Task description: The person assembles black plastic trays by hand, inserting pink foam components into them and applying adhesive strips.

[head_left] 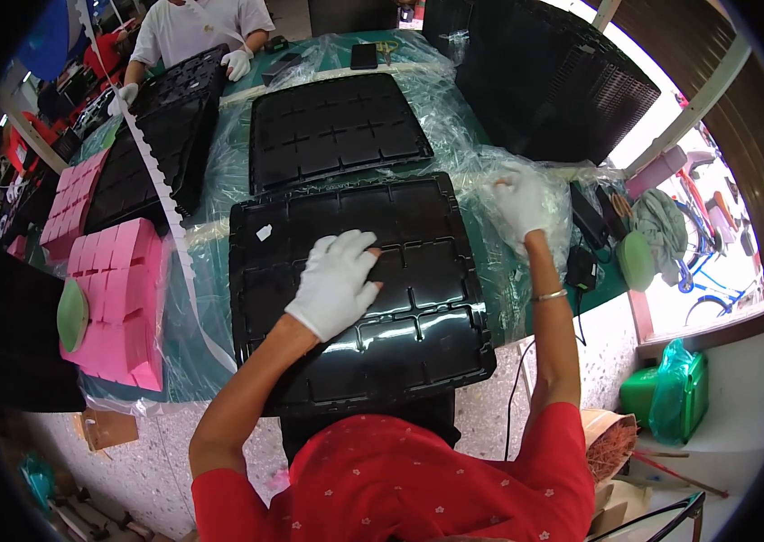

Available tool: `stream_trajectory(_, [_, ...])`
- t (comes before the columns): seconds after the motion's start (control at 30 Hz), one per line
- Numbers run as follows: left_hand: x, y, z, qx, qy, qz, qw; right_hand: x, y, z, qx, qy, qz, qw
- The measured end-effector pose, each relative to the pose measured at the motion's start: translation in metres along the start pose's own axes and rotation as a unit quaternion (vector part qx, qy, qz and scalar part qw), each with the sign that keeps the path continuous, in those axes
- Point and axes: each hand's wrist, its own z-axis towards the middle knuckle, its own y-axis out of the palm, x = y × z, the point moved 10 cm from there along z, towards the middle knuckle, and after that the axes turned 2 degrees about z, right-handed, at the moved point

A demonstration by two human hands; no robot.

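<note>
A black plastic tray [355, 352] with moulded ridges lies in front of me, its near edge at my body. My left hand [335, 285], in a white glove with bare fingertips, rests on it with the fingers stretched out. A small white scrap [264, 232] sits near the tray's far left corner. To the right of the tray, my right hand [523, 200], gloved the same way, is closed on crumpled see-through plastic film [490, 167]. Some of its fingers are hidden in the film. Just beyond the first tray lies a second black tray [337, 126].
Pink foam blocks [116, 298] and a green oval piece [73, 315] stand at the left. Across the green table a co-worker in white gloves [237, 64] handles more black trays [165, 126]. Tall black panels [554, 90] rise at the far right. A black adapter [582, 267] lies at the right edge.
</note>
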Motion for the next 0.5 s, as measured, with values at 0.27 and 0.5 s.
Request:
stream_trajectory(0.27, [-0.072, -0.059, -0.073, 0.058, -0.141, 0.019, 0.988, -0.07, -0.026, 0.002, -0.042, -0.043, -0.267, 0.962])
stream_trajectory(0.5, [-0.115, -0.059, -0.087, 0.077, -0.165, 0.068, 0.981, -0.296, 0.092, -0.014, -0.169, -0.254, 0.15, 0.94])
